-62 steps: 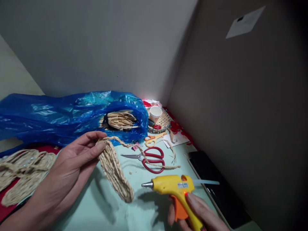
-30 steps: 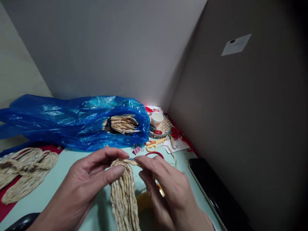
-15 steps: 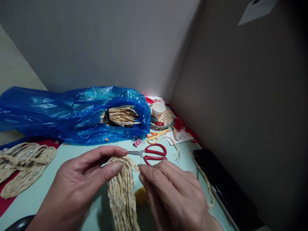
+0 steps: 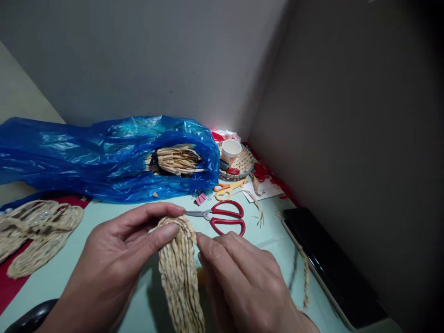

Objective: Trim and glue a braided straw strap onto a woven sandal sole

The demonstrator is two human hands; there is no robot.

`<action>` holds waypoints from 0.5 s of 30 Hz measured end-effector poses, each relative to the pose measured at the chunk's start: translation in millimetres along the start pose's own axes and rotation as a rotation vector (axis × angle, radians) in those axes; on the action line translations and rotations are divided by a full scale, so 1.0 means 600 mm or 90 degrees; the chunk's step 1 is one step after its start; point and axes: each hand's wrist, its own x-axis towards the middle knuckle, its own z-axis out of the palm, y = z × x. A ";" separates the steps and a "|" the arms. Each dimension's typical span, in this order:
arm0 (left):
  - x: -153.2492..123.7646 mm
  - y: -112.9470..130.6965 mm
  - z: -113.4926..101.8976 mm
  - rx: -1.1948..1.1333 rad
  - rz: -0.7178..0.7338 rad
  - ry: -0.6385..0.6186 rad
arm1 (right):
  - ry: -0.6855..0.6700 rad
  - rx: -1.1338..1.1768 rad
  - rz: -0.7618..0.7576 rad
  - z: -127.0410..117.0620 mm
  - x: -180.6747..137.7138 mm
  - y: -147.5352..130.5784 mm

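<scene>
Directly between both hands (image 4: 111, 254) (image 4: 244, 282), a braided strip (image 4: 180, 277).

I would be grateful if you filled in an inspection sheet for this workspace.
Surface: pale green tabletop, with red beneath the beaded woven pieces.
Work in hand: braid, its rows curving round at the top.
Clutter: red scissors, orange scissors, pink clip, blue bag holding a straw bundle, cup on a basket tray, flat black device.
Hands: left hand pinches the braid's top; right hand is at its right edge, its grip unclear.
Cables: nothing seen.
Surroundings: grey wall behind, darker wall at right.
</scene>
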 end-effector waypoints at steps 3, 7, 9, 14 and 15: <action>0.000 -0.001 0.001 0.009 -0.004 0.012 | -0.029 0.012 -0.025 -0.003 0.000 0.002; 0.005 -0.007 0.003 0.005 -0.004 0.003 | -0.054 0.033 0.031 -0.005 0.003 -0.007; 0.008 -0.011 0.002 -0.002 -0.001 0.003 | -0.061 0.048 0.064 -0.001 0.003 -0.014; 0.011 -0.013 0.002 0.014 0.009 -0.012 | -0.039 0.096 0.115 0.014 -0.002 -0.020; 0.011 -0.013 0.003 0.019 0.013 0.005 | -0.034 0.100 0.120 0.017 -0.003 -0.020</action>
